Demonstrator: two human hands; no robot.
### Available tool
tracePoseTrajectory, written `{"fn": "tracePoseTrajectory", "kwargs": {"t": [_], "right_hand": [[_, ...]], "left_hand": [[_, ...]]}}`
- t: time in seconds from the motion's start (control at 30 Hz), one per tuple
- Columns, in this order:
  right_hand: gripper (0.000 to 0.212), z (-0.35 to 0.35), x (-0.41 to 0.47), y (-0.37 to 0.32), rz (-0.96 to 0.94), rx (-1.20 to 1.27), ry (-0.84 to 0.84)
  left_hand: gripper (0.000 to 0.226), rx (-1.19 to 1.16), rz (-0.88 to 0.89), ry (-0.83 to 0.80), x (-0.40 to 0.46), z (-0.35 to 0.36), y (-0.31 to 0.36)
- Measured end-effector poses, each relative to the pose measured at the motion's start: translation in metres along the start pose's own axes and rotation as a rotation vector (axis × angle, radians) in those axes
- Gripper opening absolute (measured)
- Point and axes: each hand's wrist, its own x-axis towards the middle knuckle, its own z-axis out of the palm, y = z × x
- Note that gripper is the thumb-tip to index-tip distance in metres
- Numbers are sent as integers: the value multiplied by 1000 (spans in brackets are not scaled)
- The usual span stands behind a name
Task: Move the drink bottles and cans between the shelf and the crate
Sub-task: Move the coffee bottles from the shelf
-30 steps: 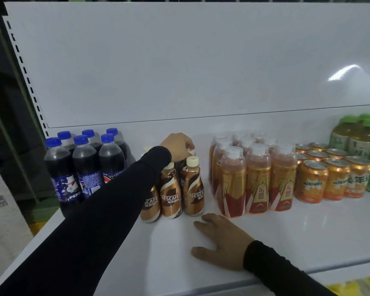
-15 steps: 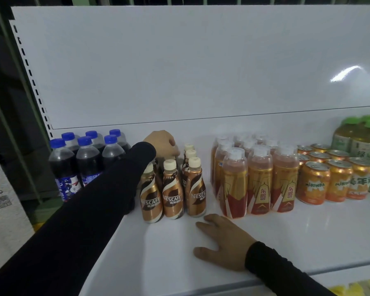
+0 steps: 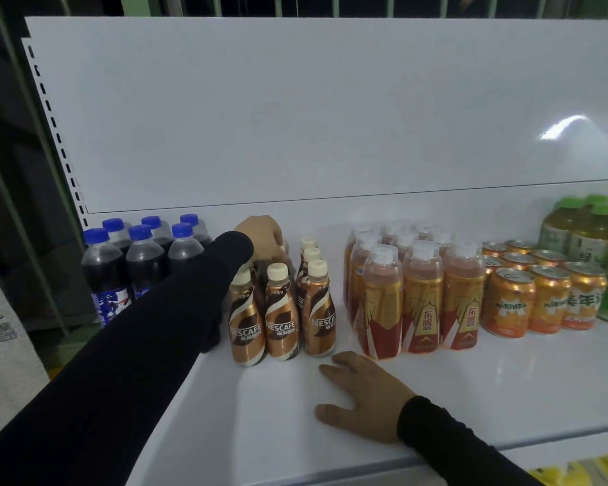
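Compared with 1 second ago, the left hand has moved from the rear right of the Nescafé bottles toward 10 o'clock, to the rear left of that group, and the bottle it covered then now stands free in the right column. The right hand has not moved.

The left hand reaches over the back of the left columns, fingers curled down around the top of a rear bottle; the bottle itself is mostly hidden, so the grip is only partly seen. The right hand lies flat, palm down, fingers relaxed and spread on the shelf, its fingertips just short of the front right Nescafé bottle.

All bottles and cans stand upright, long axes vertical, caps up, labels facing the camera. The Nescafé group sits at the shelf's middle-left in 3 columns. At 9 o'clock from it stand 6 Pepsi bottles, close to the shelf's left edge. At 3 o'clock, across a narrow gap, stands a wrapped pack of orange-red bottles, then Mirinda cans, then green-capped tea bottles at the right edge of view.

Open room lies along the front of the shelf, at 6 o'clock from the drinks, up to its front lip. The white back panel closes the rear.
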Motion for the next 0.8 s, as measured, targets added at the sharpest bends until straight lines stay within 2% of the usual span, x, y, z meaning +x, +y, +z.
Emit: {"fn": "tracePoseTrajectory", "kwargs": {"t": [0.17,0.4,0.53,0.63,0.73,0.8], "right_hand": [[88,1,0,0,-1,4,14],[86,0,-1,-3,9,8,35],[74,-1,-4,-3,5,56,105],[60,-5,-6,-5,-7,117,241],[40,-12,-7,-13,-40,240,432],[45,-19,-5,-22,-64,363,551]], "left_hand": [[31,-82,29,184,-9,-27,1],[29,-426,37,585,-26,-65,5],[27,-605,53,753,-40,-82,6],[27,-699,67,800,-53,-88,5],[26,-804,79,756,-65,-85,4],[30,-888,82,703,-72,-79,4]]}}
